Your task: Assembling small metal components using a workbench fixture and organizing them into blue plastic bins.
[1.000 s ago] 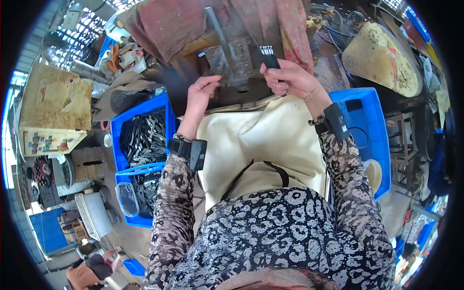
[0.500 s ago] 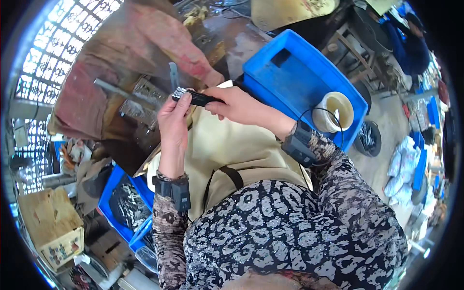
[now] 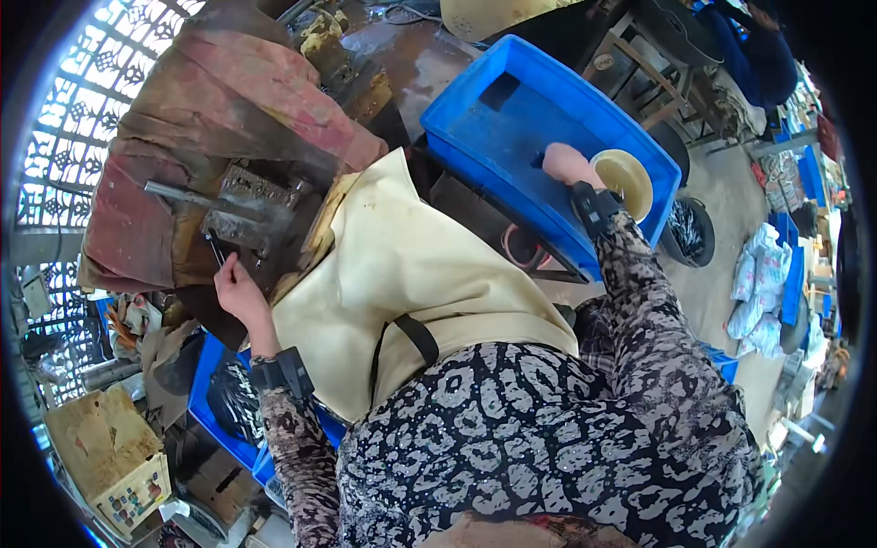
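Note:
My left hand (image 3: 239, 290) pinches a thin, dark metal strip (image 3: 216, 248), held beside the worn metal fixture and its rod (image 3: 203, 198) on the bench. Over the blue bin (image 3: 493, 169) to the right is my right hand (image 3: 568, 164), its fingers curled together. A small dark piece (image 3: 538, 160) shows at those fingertips; its kind is too unclear to name. Just beside that hand, a cream bucket (image 3: 625, 185) stands in the bin. A cream apron (image 3: 411, 265) covers my lap.
A stained reddish cloth (image 3: 228, 82) drapes over the equipment at the far left. A blue crate (image 3: 215, 402) with metal pieces stands low at the left, near a wooden box (image 3: 105, 447). A dark tub (image 3: 687, 233) of metal parts sits on the floor at right. Another person (image 3: 758, 55) is at the far right.
My hands have parted: the left moved left to the fixture, the right moved right over the blue bin. Before, both were together above my lap on a black piece with shiny metal ends.

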Demonstrator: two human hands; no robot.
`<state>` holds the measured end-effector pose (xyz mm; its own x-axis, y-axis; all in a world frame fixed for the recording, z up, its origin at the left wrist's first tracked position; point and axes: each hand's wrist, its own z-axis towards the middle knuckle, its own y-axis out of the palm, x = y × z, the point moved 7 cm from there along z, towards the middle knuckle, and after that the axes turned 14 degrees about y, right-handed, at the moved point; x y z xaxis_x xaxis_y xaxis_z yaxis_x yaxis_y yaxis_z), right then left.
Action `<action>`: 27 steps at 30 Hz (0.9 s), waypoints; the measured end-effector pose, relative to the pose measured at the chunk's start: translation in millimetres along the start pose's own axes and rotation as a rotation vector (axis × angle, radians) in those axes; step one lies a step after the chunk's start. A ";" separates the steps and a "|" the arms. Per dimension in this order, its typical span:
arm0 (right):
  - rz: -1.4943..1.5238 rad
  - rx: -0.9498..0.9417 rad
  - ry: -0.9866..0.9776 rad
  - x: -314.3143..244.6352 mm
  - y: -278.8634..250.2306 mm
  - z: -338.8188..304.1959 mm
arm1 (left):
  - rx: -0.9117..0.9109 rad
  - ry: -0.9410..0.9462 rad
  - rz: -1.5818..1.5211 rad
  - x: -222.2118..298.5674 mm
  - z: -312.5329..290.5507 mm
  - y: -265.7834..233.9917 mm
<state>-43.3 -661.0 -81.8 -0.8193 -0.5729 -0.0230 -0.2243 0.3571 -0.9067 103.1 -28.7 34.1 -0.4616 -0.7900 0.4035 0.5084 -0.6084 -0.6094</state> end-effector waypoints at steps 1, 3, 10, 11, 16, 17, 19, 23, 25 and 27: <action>-0.044 -0.065 0.081 11.1 18.8 13.6 | 0.000 -0.001 0.002 -4.2 -5.8 0.2; -0.085 -0.067 0.038 4.8 31.3 11.9 | -0.069 -0.055 0.115 -10.4 -16.7 -1.9; -0.147 -0.102 -0.080 8.5 38.9 -10.1 | -0.177 -0.061 0.249 -2.5 -18.4 5.7; -0.146 -0.065 -0.175 16.2 55.1 10.5 | -0.196 -0.052 0.266 -4.5 -16.7 8.4; 0.418 -0.645 0.036 21.9 35.5 -12.5 | -0.237 -0.043 0.296 -9.5 -18.8 11.6; 0.415 -0.640 0.044 29.9 15.0 -29.5 | -0.240 -0.046 0.286 -8.8 -20.0 10.8; 1.088 -0.819 -0.066 25.1 -16.5 -56.3 | -0.250 -0.054 0.310 -10.5 -20.3 8.2; 1.240 -0.762 -0.148 37.8 -50.2 -78.0 | -0.268 -0.049 0.300 -12.6 -17.9 13.9; 1.206 -0.691 -0.165 39.0 -51.1 -77.8 | -0.269 -0.048 0.295 -12.8 -18.6 14.0; 1.138 -0.558 -0.197 37.1 -50.7 -75.0 | -0.264 -0.048 0.280 -12.5 -19.5 16.5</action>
<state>-101.9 -645.0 -5.1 -0.6134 0.1753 -0.7701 0.3184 0.9472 -0.0380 103.1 -27.3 5.6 -0.2936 -0.9291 0.2249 0.4022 -0.3335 -0.8526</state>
